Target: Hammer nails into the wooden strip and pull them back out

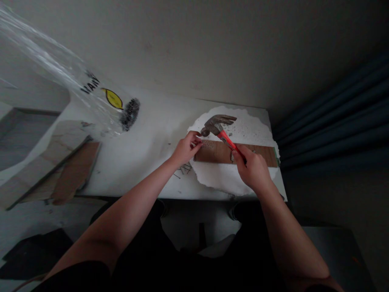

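Observation:
My right hand (253, 167) is wrapped round the red handle of a claw hammer (226, 138). The hammer's dark metal head sits over the left end of a brown wooden board (217, 152), its claw turned away from me. Close by the striking face, my left hand (187, 147) has its fingertips pinched together at the board's left end; what they hold is too small to make out. Many small dark dots mark the board just right of those fingers. Beneath the board lies a rough-edged white slab (212, 181). Several loose nails (184, 168) lie beside my left wrist.
The white table (136, 162) runs along a grey wall. At its left lie a reddish-brown board piece (75, 172) and other panels. A clear plastic wrapper (73, 77) with a yellow print stretches across the upper left. Dark blue curtains (337, 109) hang at the right.

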Motion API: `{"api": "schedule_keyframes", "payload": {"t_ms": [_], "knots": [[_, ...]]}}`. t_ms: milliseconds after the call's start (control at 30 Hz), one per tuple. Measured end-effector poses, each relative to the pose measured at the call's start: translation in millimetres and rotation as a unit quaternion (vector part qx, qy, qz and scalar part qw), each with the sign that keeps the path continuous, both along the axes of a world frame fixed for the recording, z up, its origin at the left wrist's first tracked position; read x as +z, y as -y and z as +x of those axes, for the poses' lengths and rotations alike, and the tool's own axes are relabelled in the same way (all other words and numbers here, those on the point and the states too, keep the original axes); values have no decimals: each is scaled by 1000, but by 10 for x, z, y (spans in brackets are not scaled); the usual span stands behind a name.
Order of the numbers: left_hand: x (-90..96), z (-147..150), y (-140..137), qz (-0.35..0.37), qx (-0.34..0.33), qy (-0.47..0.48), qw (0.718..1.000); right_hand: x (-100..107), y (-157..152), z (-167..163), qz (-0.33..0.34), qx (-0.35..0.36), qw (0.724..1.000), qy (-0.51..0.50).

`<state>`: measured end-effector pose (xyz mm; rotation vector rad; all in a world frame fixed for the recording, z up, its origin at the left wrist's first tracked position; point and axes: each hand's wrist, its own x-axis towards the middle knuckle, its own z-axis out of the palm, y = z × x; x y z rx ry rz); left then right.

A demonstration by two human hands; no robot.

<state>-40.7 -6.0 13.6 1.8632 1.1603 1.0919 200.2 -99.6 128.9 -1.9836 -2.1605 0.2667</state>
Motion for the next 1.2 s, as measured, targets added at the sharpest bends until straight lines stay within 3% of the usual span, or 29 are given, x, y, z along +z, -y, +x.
{"api": "schedule_keyframes", "payload": {"t_ms": [533,1200], "knots": [[-8,10,2,-3,9,-9,1000,119,60,-117,-36,2,997,61],[-38,3,-10,0,6,1,1000,88,71,-102,-16,1,999,52]]}}
